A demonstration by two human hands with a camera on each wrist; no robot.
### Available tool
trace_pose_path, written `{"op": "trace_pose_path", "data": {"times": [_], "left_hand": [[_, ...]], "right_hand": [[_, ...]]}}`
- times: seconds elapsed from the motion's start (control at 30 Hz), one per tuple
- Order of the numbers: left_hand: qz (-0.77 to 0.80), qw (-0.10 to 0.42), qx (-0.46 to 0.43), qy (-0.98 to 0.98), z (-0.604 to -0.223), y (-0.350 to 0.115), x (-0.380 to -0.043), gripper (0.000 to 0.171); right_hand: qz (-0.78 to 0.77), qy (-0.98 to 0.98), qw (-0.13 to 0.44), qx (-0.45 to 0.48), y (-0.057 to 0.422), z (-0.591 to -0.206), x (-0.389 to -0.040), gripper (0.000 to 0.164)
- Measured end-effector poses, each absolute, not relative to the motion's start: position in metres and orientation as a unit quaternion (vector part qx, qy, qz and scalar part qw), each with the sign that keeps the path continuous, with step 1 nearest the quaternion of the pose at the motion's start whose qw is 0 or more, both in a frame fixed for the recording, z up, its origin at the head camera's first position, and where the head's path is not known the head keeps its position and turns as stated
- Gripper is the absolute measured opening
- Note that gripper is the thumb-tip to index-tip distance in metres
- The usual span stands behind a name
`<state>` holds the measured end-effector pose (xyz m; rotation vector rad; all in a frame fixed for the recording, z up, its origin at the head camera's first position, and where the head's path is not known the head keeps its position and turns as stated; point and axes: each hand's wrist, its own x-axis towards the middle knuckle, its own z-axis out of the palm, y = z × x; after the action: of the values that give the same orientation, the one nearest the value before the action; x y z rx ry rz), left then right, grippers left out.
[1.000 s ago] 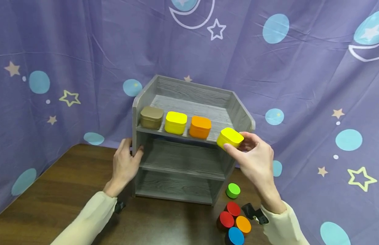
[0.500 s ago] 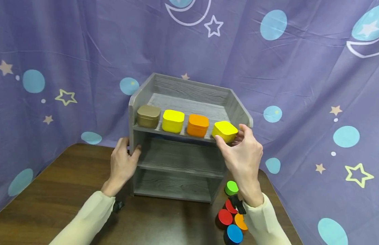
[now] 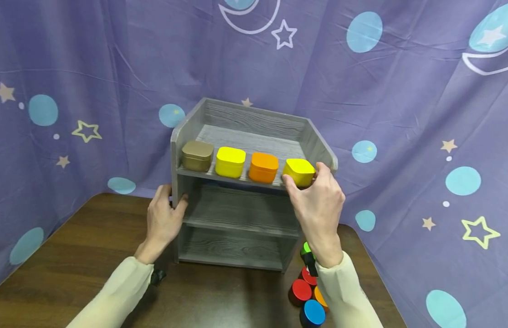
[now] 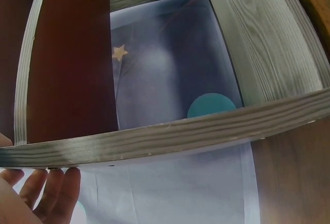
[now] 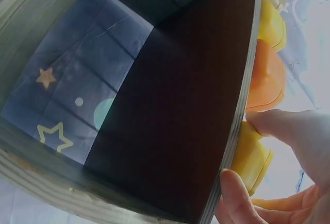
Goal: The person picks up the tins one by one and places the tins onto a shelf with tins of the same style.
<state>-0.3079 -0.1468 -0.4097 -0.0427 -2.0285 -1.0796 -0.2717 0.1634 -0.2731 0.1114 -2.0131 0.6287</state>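
Observation:
A small yellow box (image 3: 299, 172) with rounded corners sits at the right end of the top shelf's front edge. My right hand (image 3: 321, 205) pinches it between thumb and fingers; in the right wrist view one fingertip lies against the board's edge beside the yellow box (image 5: 251, 157). To its left stand an orange box (image 3: 264, 167), another yellow box (image 3: 230, 162) and a brown-gold box (image 3: 197, 156), in a row. My left hand (image 3: 164, 218) grips the left side panel of the grey wooden shelf unit (image 3: 241, 230), thumb inside, other fingers outside.
On the brown table (image 3: 221, 296), right of the unit, stand several round containers: a blue one (image 3: 313, 313), a red one (image 3: 300, 291), another red one, an orange one and a green one, partly behind my right forearm. A purple patterned curtain (image 3: 254, 59) hangs behind.
My right hand has moved left and slightly up with the yellow box, bringing it from the shelf's right front corner into line beside the orange box. The left hand keeps its grip.

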Motion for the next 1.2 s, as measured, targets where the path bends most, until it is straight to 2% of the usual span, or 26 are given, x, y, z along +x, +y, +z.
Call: {"op": "trace_pose_path", "data": {"times": [0.3, 0.6, 0.93, 1.2], "left_hand": [[-0.432, 0.404, -0.016, -0.806, -0.409, -0.147, -0.308, 0.026], [-0.430, 0.411, -0.017, -0.804, -0.411, -0.147, -0.309, 0.028], [-0.426, 0.419, -0.020, -0.802, -0.411, -0.147, -0.310, 0.027], [-0.425, 0.426, -0.027, -0.798, -0.411, -0.148, -0.311, 0.027]], "right_hand": [[0.228, -0.841, 0.488, 0.053, 0.163, -0.274, -0.271, 0.074], [0.224, -0.837, 0.495, 0.059, 0.163, -0.277, -0.271, 0.068], [0.258, -0.831, 0.488, 0.069, 0.170, -0.280, -0.260, 0.075], [0.321, -0.802, 0.492, 0.109, 0.197, -0.292, -0.247, 0.061]]}}
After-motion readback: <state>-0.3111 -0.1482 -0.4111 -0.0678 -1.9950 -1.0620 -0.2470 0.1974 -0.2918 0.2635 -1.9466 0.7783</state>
